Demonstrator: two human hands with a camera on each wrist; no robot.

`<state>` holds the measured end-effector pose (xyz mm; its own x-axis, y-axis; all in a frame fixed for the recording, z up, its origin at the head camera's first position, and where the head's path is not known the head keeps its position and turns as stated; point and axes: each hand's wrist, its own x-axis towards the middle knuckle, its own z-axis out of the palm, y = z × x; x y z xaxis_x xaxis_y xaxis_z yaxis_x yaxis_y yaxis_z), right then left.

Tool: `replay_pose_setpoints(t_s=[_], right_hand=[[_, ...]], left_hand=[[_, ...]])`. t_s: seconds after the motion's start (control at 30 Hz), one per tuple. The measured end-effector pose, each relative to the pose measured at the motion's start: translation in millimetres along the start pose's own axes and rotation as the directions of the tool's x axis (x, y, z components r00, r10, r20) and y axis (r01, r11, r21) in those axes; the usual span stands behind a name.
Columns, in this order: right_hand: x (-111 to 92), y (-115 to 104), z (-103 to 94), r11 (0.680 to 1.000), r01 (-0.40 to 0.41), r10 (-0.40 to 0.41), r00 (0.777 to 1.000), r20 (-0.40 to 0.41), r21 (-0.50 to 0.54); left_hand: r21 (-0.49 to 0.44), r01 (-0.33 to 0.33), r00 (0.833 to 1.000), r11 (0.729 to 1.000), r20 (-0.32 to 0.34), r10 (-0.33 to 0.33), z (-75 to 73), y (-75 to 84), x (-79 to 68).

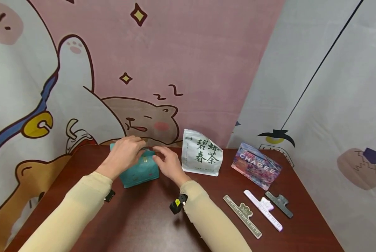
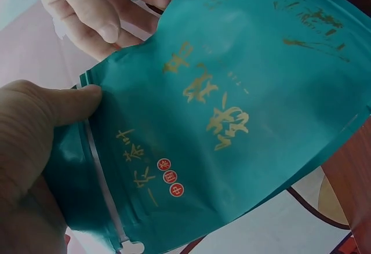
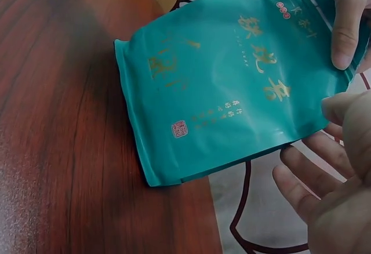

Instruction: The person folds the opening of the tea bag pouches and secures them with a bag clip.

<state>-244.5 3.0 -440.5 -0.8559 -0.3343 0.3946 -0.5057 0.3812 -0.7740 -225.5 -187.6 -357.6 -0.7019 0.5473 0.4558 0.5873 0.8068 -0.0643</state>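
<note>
A teal tea pouch point(image 1: 140, 175) with gold lettering stands tilted near the table's far edge. My left hand point(image 1: 125, 151) grips its top; in the left wrist view, the left thumb point(image 2: 75, 100) presses on the front face beside a pale strip point(image 2: 104, 187), which crosses the pouch and ends in a small tab. The fingers behind the pouch are hidden. At one side edge is my right hand point(image 1: 169, 162). Its thumb point(image 3: 335, 108) meets that edge in the right wrist view, and its fingers point(image 3: 310, 176) are loosely spread beside the pouch.
Right of the pouch stands a white tea bag point(image 1: 201, 154), then a colourful CHAGEE pouch point(image 1: 256, 166). Nearer the front right lie a beige clip point(image 1: 242, 216), a white clip point(image 1: 263, 210) and a dark grey clip point(image 1: 279, 204). A printed curtain point(image 1: 188, 52) hangs behind the table.
</note>
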Motion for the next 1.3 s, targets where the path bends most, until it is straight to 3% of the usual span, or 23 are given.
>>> replay_pose_setpoints(t_s=[0.17, 0.4, 0.57, 0.83, 1.13, 1.3], right_hand=[[2.9, 1.7, 2.5, 0.997, -0.06, 0.06, 0.998, -0.005, -0.044], [2.1, 4.4, 8.1, 0.99, -0.142, 0.142, 0.99, -0.021, 0.018], [4.4, 3.3, 11.7, 0.99, -0.138, 0.139, 0.99, -0.036, 0.029], [9.3, -2.4, 17.0, 0.988, -0.15, 0.152, 0.986, -0.064, 0.043], [9.6, 0.0, 21.4, 0.991, -0.126, 0.132, 0.981, -0.146, 0.05], [9.7, 0.9, 21.7, 0.994, -0.096, 0.104, 0.983, -0.153, 0.059]], left_hand=[[-0.017, -0.025, 1.0, 1.0, 0.0, 0.025, -0.1, 2.2, 1.7], [-0.026, -0.045, 0.999, 0.999, -0.01, 0.045, 1.6, 3.8, 1.8], [-0.034, -0.039, 0.999, 0.999, -0.011, 0.038, 1.3, 3.5, 0.5], [-0.052, 0.028, 0.999, 0.998, 0.03, -0.027, -3.4, -3.3, -2.8], [-0.047, 0.021, 1.0, 0.999, 0.003, -0.021, 1.0, -3.6, -0.7], [-0.052, 0.017, 1.0, 0.998, -0.013, -0.018, 1.9, -3.9, -0.6]])
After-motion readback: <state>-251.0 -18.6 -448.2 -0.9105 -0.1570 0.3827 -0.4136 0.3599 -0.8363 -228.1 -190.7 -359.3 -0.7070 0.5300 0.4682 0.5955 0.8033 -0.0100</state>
